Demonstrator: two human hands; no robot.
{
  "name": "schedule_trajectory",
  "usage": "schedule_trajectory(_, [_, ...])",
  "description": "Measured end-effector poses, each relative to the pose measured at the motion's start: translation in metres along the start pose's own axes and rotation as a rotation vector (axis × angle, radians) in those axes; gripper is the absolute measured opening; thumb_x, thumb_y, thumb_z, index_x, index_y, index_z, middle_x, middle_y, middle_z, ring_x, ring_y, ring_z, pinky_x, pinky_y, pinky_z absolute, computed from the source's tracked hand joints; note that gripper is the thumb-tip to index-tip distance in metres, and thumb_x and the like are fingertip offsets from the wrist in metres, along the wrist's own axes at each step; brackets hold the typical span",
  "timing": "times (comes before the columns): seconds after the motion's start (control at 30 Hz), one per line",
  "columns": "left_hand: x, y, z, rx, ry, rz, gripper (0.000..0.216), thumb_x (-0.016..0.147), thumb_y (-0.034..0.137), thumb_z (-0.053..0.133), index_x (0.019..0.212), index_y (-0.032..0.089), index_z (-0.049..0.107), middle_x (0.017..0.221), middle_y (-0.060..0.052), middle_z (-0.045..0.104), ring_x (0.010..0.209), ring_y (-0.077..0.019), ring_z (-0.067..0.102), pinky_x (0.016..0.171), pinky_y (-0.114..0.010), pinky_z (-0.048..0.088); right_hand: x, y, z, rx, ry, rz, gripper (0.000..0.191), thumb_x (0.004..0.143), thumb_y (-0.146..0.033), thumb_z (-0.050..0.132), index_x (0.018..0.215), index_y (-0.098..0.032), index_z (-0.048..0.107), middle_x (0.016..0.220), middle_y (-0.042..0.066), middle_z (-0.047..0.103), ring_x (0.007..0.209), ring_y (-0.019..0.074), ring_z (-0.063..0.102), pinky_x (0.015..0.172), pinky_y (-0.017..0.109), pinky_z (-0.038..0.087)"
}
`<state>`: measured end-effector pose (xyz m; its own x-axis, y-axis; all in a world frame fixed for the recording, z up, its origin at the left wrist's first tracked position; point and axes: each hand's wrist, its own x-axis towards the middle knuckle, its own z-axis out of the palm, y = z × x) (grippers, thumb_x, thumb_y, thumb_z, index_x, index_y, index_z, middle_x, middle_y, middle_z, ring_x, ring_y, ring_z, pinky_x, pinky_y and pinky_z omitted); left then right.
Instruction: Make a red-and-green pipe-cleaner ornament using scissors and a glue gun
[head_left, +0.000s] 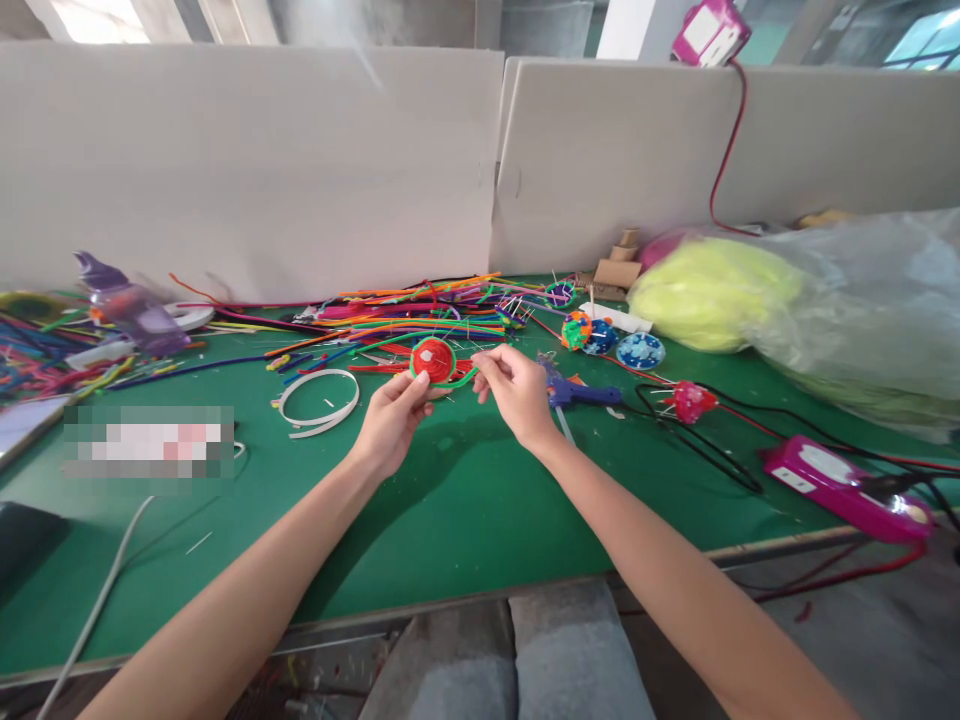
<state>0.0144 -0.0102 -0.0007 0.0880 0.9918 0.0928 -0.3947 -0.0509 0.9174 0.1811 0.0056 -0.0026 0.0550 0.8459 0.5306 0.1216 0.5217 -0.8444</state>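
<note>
My left hand (394,418) pinches the lower edge of a round red coil of pipe cleaner (433,360), thumb in front. A green pipe cleaner (461,381) runs around the coil's rim and off to the right. Its free end is pinched between the thumb and fingers of my right hand (516,390). Both hands are raised over the green table. Just right of my right hand lies a blue glue gun (581,392). Left of my left hand rests a loose white strip coil (321,402).
Behind the hands spreads a pile of coloured pipe cleaners (420,318). Finished-looking fuzzy balls (640,350) sit to the right. A magenta power strip (847,488) with black cables is at the right edge. A purple bottle (135,310) and clear bags (862,310) flank the table.
</note>
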Motion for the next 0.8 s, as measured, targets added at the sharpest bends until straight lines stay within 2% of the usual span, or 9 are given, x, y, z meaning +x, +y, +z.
schedule_trajectory(0.17, [0.0,-0.003,-0.001,0.089,-0.038,0.0,0.024,0.073,0.036,0.076,0.08,0.014,0.068,0.083,-0.005,0.07,0.077,-0.0148,0.068,0.052,-0.02,0.035,0.003,-0.001,-0.006,-0.178,0.027,-0.119,0.035,0.089,-0.049,0.054,0.068,-0.022,0.055,0.059,0.0,0.061,0.055,0.0143,0.059,0.06,0.028,0.046])
schedule_trajectory(0.27, [0.0,-0.005,-0.002,0.095,-0.083,-0.015,0.024,0.074,0.036,0.077,0.079,0.014,0.068,0.08,-0.006,0.07,0.077,-0.0168,0.068,0.052,-0.021,0.035,0.003,-0.001,-0.009,-0.198,0.015,-0.121,0.035,0.09,-0.05,0.052,0.069,-0.022,0.056,0.057,-0.001,0.059,0.053,0.0138,0.056,0.057,0.027,0.043])
schedule_trajectory(0.4, [0.0,-0.005,-0.002,0.068,-0.084,-0.009,0.025,0.073,0.036,0.077,0.081,0.014,0.069,0.077,-0.005,0.07,0.074,-0.0145,0.068,0.053,-0.021,0.037,0.003,0.0,-0.01,-0.284,0.011,-0.158,0.035,0.092,-0.049,0.051,0.07,-0.022,0.057,0.054,-0.003,0.053,0.05,0.0126,0.049,0.055,0.026,0.037])
schedule_trajectory(0.6, [0.001,-0.002,-0.001,0.003,0.02,0.061,0.023,0.07,0.033,0.08,0.078,0.015,0.068,0.073,-0.001,0.068,0.072,-0.0118,0.068,0.05,-0.017,0.038,0.002,-0.001,-0.012,-0.442,0.0,-0.268,0.033,0.093,-0.045,0.051,0.071,-0.022,0.059,0.06,0.0,0.058,0.057,0.0135,0.05,0.056,0.026,0.034])
schedule_trajectory(0.8, [0.006,0.002,-0.004,-0.186,0.163,0.01,0.023,0.069,0.026,0.081,0.071,0.017,0.06,0.06,0.005,0.063,0.064,-0.0076,0.067,0.052,-0.014,0.045,-0.001,-0.001,-0.011,-0.581,-0.103,-0.388,0.036,0.095,-0.044,0.048,0.071,-0.022,0.06,0.069,0.003,0.066,0.065,0.0153,0.057,0.063,0.027,0.037])
